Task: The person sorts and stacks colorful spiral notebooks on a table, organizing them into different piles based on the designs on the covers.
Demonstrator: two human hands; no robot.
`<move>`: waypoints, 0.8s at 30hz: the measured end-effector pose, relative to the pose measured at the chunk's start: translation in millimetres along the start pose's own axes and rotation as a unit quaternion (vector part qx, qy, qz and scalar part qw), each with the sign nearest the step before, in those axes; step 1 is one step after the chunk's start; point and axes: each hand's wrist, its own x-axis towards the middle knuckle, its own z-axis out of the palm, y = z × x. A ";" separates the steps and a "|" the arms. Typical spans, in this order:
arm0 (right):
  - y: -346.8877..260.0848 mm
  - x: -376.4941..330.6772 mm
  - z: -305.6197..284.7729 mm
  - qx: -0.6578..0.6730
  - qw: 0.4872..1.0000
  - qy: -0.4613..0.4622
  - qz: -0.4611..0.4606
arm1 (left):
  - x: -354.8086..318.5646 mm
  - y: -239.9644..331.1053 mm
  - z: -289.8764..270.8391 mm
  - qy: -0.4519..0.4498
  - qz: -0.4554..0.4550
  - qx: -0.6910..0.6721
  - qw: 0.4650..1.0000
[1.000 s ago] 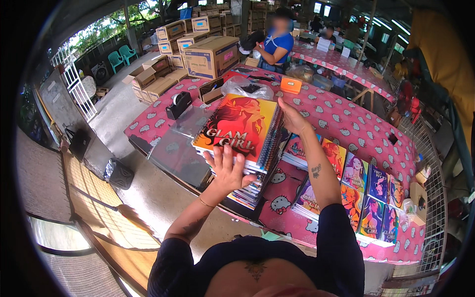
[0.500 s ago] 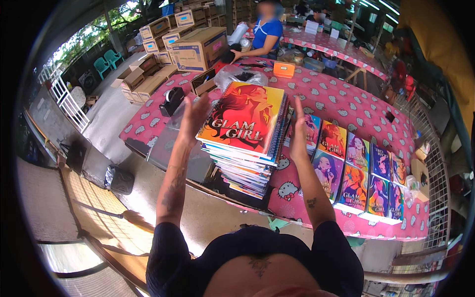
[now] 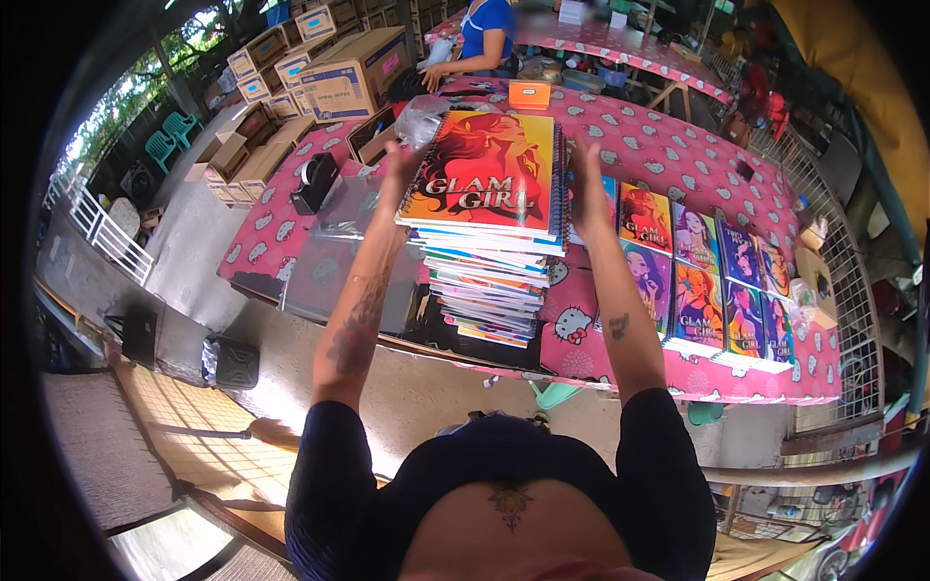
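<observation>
A tall stack of spiral notebooks (image 3: 489,194) stands near the table's front edge, its top cover red and yellow with a drawn long-haired figure. The lower notebooks sit unevenly, with edges jutting out. My left hand (image 3: 402,179) lies flat along the upper left side of the stack, fingers stretched out. On the opposite side, my right hand (image 3: 586,184) is held upright beside the spiral edge, fingers extended. Whether each palm presses on the notebooks or is just off them is hard to tell. Under the stack lies a black sheet (image 3: 455,353).
Rows of colourful notebooks (image 3: 697,310) cover the right of the pink patterned table (image 3: 668,145). A tape dispenser (image 3: 315,182), a clear plastic bag (image 3: 421,118) and an orange box (image 3: 530,94) lie farther back. Cartons (image 3: 354,77) rise at the far left; a person in blue (image 3: 484,39) stands beyond.
My view has shifted, so the table sits higher in the picture. Both hands have come closer to the stack's sides, and its upper notebooks look more squarely lined up.
</observation>
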 end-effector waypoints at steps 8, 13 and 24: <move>20.3 39.4 -4.4 0.065 0.996 -0.047 0.043 | -79.2 -10.4 8.1 -0.020 0.345 0.346 0.872; 24.5 28.9 0.6 0.063 0.996 -0.031 -0.045 | -78.9 -6.7 15.3 -0.016 0.296 0.269 0.916; 41.4 -11.4 -159.3 -0.322 0.933 0.130 -0.096 | -77.8 2.2 21.4 -0.032 0.289 0.326 0.899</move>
